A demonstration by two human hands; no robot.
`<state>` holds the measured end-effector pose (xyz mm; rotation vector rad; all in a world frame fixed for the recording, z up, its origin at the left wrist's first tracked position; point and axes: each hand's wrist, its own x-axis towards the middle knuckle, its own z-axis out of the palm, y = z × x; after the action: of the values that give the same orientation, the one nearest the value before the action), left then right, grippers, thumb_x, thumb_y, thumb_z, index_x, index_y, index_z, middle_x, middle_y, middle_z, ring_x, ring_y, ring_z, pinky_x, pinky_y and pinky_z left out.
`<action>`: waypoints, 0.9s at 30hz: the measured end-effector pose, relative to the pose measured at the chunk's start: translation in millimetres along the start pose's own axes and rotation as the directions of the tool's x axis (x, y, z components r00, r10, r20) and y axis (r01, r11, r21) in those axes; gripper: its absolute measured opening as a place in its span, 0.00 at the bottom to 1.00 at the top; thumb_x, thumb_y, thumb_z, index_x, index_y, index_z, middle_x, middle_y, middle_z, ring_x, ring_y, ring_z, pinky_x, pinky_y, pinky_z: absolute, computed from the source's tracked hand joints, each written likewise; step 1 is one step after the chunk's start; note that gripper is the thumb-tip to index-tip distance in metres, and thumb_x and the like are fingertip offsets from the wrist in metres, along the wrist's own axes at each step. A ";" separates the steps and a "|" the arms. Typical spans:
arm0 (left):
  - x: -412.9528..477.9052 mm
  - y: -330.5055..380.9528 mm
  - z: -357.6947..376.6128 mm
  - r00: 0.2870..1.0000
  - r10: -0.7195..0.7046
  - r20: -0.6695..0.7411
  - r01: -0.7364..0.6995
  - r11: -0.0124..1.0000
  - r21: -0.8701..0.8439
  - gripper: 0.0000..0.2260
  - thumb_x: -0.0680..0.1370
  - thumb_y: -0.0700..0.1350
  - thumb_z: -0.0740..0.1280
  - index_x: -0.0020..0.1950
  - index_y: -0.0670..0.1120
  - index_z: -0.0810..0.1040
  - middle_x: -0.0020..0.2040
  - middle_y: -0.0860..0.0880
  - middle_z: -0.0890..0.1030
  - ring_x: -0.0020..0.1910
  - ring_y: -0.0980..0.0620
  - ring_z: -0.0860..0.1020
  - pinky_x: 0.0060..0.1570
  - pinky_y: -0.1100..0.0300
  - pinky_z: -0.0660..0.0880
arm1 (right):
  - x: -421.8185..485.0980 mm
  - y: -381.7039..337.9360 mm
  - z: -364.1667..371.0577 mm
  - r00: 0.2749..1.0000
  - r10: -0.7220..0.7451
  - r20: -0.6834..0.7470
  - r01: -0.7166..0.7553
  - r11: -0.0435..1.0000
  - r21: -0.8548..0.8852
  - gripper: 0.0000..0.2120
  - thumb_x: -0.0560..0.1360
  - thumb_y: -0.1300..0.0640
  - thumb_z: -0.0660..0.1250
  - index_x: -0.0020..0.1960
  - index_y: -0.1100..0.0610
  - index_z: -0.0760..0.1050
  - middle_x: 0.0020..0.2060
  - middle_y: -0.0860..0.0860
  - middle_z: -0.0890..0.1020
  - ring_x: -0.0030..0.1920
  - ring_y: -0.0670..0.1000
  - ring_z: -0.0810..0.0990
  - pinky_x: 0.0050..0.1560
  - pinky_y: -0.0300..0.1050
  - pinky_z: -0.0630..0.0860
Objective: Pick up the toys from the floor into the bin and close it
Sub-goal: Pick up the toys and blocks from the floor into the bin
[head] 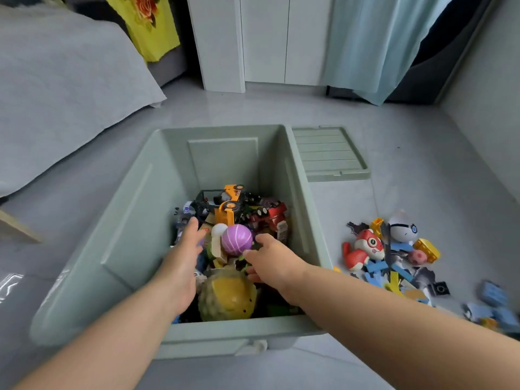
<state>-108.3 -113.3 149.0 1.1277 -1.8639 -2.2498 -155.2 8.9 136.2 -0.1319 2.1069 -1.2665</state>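
Toys in the bin: a heap lay in the bottom of the pale green bin (132, 220), which stood open on the grey floor (380, 153) directly in front of you.
Purple ball: a purple ball with white stripes (237, 239) sat on top of the heap, between your two hands.
Vehicles: an orange toy truck (229, 209) and a red toy car (274, 213) lay at the far side of the heap, beyond the ball.
Yellow-green toy: a round, bumpy yellow-green toy (228, 295) rested against the near wall of the bin, below the ball.
Your left hand: your left hand (180, 266) reached down inside the bin, left of the ball, fingers straight and slightly spread, gripping nothing.
Your right hand: your right hand (274, 261) was inside the bin just right of the ball, fingers loosely curled downward onto the heap; I could not tell whether they had hold of anything.
Lid: the matching green lid (329, 153) lay flat on the floor, just beyond the bin's right wall.
Toys left on the floor: to the right of the bin a scattered pile remained, with a red and white fish figure (364, 249), a white round robot toy (402, 229), a yellow block (426, 249) and blue blocks (492, 295) farther right.
Room: a bed with a grey cover (64, 88) stood left of the bin, and a white cabinet (264, 38) and a pale blue curtain (374, 43) beyond it.
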 end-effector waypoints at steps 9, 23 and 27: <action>-63.6 13.3 114.0 0.710 0.487 0.509 -0.451 0.869 -0.202 0.10 0.70 0.57 0.64 0.46 0.56 0.79 0.43 0.52 0.81 0.44 0.55 0.79 0.45 0.63 0.77 | -133.8 31.5 -134.4 0.991 -0.133 0.023 0.134 0.991 -0.027 0.11 0.77 0.67 0.60 0.50 0.52 0.75 0.44 0.48 0.81 0.43 0.44 0.80 0.46 0.35 0.76; -106.3 -133.7 340.1 0.677 -0.154 0.720 -0.121 0.941 0.315 0.05 0.80 0.45 0.58 0.47 0.47 0.71 0.44 0.46 0.76 0.39 0.51 0.75 0.39 0.61 0.73 | -248.4 311.6 -320.7 0.684 0.382 -0.622 -0.577 0.804 -0.142 0.16 0.71 0.61 0.69 0.58 0.54 0.74 0.54 0.52 0.75 0.49 0.49 0.74 0.43 0.36 0.66; -94.3 -172.2 366.9 0.733 -0.238 0.637 -0.017 0.930 0.367 0.07 0.80 0.46 0.59 0.50 0.44 0.74 0.45 0.44 0.78 0.41 0.48 0.76 0.41 0.58 0.74 | -206.1 388.5 -369.1 0.558 0.398 -0.728 -0.541 0.840 0.044 0.23 0.73 0.60 0.67 0.66 0.58 0.67 0.64 0.59 0.69 0.58 0.55 0.72 0.52 0.41 0.69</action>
<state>-157.9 290.4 61.2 0.4275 -2.5997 -2.7198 -118.6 572.5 33.2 0.9665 2.6386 -0.8283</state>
